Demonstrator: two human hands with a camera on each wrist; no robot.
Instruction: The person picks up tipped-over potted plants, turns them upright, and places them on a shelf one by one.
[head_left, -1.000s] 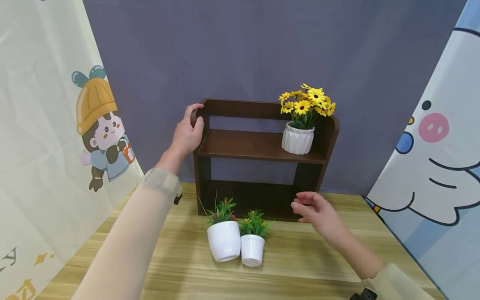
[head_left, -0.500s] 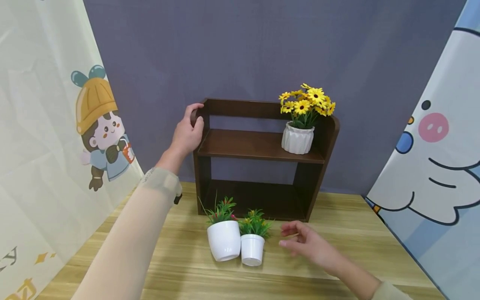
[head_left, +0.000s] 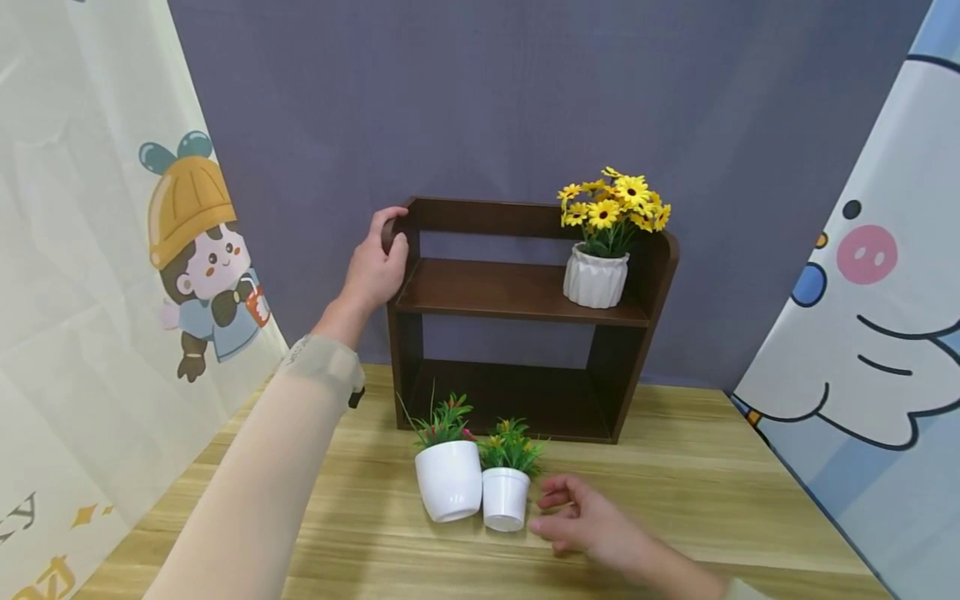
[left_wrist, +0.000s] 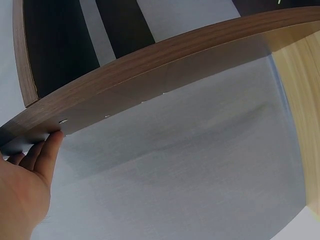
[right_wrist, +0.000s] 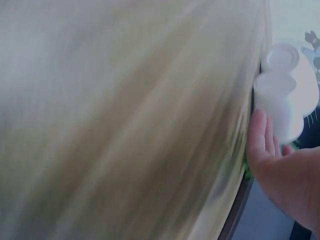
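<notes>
My left hand (head_left: 377, 265) holds the upper left side of a dark brown two-tier shelf (head_left: 487, 287). In the left wrist view, the fingers of that hand (left_wrist: 27, 185) lie against the shelf's outer side panel (left_wrist: 145, 82). Just right of a small white pot (head_left: 505, 498) with a green and yellow plant is my right hand (head_left: 588, 521), its fingers loosely bent and nothing between them. That pot lies tipped, base toward me, beside a larger tipped white pot (head_left: 450, 483) with a red-flowered plant. The right wrist view is blurred; the hand (right_wrist: 280, 170) shows close to the white pots.
A ribbed white pot (head_left: 596, 279) of yellow flowers (head_left: 615, 204) stands upright at the right of the upper tier. The shelf rests on a wood-grain table (head_left: 720, 467). A grey-blue curtain (head_left: 525, 100) hangs behind, with printed cloths (head_left: 75, 250) at the sides.
My right hand has come down and left, from in front of the shelf's lower right to beside the small pot. The left hand, shelf and pots stay as they were.
</notes>
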